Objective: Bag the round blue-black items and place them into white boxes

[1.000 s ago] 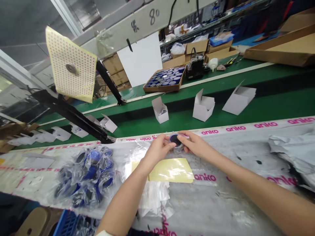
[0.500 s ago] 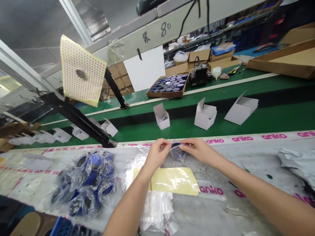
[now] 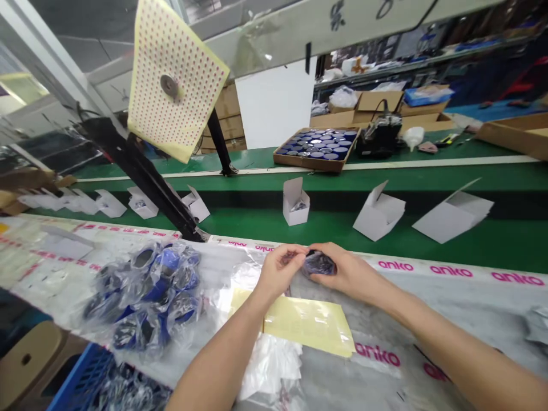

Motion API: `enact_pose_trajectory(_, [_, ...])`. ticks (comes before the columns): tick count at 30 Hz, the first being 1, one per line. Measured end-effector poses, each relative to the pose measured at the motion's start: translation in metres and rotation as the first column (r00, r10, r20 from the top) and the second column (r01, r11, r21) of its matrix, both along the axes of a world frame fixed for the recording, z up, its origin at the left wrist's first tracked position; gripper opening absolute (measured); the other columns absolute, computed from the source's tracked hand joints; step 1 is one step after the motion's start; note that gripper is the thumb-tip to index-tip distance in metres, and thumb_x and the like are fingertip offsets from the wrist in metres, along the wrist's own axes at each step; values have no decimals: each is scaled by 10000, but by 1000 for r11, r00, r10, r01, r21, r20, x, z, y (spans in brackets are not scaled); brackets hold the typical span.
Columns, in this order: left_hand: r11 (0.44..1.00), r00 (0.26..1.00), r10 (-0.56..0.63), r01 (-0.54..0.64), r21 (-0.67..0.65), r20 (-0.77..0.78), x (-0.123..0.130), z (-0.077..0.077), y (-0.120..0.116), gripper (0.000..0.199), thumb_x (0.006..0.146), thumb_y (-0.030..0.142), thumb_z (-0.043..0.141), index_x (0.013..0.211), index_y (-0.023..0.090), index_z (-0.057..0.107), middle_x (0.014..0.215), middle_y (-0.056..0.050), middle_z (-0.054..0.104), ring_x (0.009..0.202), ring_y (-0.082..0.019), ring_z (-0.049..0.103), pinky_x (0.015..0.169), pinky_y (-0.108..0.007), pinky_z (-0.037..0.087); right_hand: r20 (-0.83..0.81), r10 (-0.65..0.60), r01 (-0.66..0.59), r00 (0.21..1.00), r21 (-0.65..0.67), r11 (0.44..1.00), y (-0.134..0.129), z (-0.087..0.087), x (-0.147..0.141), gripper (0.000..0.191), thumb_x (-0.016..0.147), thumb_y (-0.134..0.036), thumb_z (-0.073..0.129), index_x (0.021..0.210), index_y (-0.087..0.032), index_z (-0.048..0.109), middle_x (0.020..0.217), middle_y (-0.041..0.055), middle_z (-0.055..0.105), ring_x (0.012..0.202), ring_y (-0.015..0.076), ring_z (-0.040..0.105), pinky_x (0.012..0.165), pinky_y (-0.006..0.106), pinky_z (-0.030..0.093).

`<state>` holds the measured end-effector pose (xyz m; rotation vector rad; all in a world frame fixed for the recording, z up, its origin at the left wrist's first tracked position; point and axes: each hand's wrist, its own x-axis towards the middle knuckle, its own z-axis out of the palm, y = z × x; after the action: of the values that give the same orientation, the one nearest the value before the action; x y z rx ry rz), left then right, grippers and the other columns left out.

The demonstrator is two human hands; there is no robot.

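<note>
In the head view, a blue-rimmed round piece in a clear plastic bag [image 3: 317, 264] is between my hands at the far side of the covered worktop. My right hand [image 3: 350, 273] curls round its right side, thumb in front and fingers behind. The fingertips of my left hand [image 3: 279, 273] are pinched together at the bag's left edge. Below my hands lies a yellow sticker sheet [image 3: 310, 326], over a stack of clear plastic bags [image 3: 274, 368]. A pile of bagged blue round pieces [image 3: 149, 291] sits to the left.
Open white boxes [image 3: 296, 205] stand along the green conveyor [image 3: 240, 211]. Behind them is a cardboard tray [image 3: 308, 162] of blue round pieces beside a black device [image 3: 381, 134]. A dotted sticker sheet [image 3: 171, 120] hangs on the black post. A blue crate [image 3: 81, 379] stands lower left.
My right hand has gone from pinching the bag's edge to wrapping round the bagged piece. My left hand stays at its left edge. The camera view has shifted and tilted.
</note>
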<state>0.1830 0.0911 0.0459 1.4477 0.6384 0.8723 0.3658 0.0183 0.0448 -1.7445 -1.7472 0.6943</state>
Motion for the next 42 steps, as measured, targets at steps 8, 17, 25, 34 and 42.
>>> enact_pose_trajectory(8, [959, 975, 219, -221, -175, -30, 2, -16, 8, 304, 790, 426, 729, 940, 179, 632, 930, -62, 694, 864, -167, 628, 810, -300, 488, 80, -226, 217, 971, 104, 971, 79, 67, 31, 533, 738, -528, 663, 1169, -218, 621, 949, 70, 730, 827, 277, 682, 763, 392, 535])
enact_pose_trajectory(17, [974, 981, 181, -190, -126, -73, 0, -25, 4, 192, 775, 353, 711, 837, 175, 675, 841, -41, 687, 799, -165, 625, 755, -284, 497, 305, -247, 108, 920, 409, 906, 159, 39, 20, 489, 802, -354, 672, 1242, -142, 646, 1215, 168, 678, 1092, 334, 665, 945, 430, 528])
enact_pose_trajectory(25, [982, 987, 133, -144, -123, -91, 0, -29, 6, 140, 802, 302, 650, 837, 167, 661, 834, -41, 680, 783, -161, 622, 763, -291, 488, 541, -260, -19, 800, 455, 890, 159, 15, 19, 414, 942, -485, 589, 1130, -133, 697, 1053, 154, 742, 1001, 342, 648, 870, 430, 499])
enact_pose_trajectory(34, [982, 983, 137, -151, -117, -119, 3, -35, 5, 43, 798, 202, 654, 815, 166, 668, 823, -28, 683, 793, -157, 633, 773, -279, 501, 707, -283, -273, 648, 563, 780, 149, -7, 14, 373, 1021, -373, 470, 1229, -124, 654, 1043, 164, 716, 1051, 326, 561, 854, 426, 372])
enact_pose_trajectory(42, [989, 985, 110, -121, -79, -136, 0, -32, 6, 51, 806, 207, 641, 822, 169, 672, 830, -32, 690, 804, -166, 636, 769, -277, 508, 752, -221, -361, 621, 524, 772, 134, -13, 12, 379, 1011, -286, 460, 1312, -91, 581, 1286, 207, 670, 1278, 350, 488, 1058, 561, 285])
